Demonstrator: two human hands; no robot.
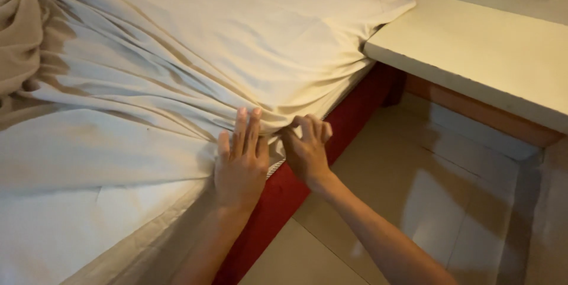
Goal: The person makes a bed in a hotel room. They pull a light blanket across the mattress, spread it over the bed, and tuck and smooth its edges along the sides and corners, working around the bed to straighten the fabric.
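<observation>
The cream bed sheet (177, 54) lies wrinkled over the mattress above the red bed base (355, 113), left hand (239, 164) pressed flat and released on it, right hand (306, 149) pinching its edge, beside a pale shelf (485, 48).

No packages, labels, signs or screens appear anywhere in this view.
</observation>
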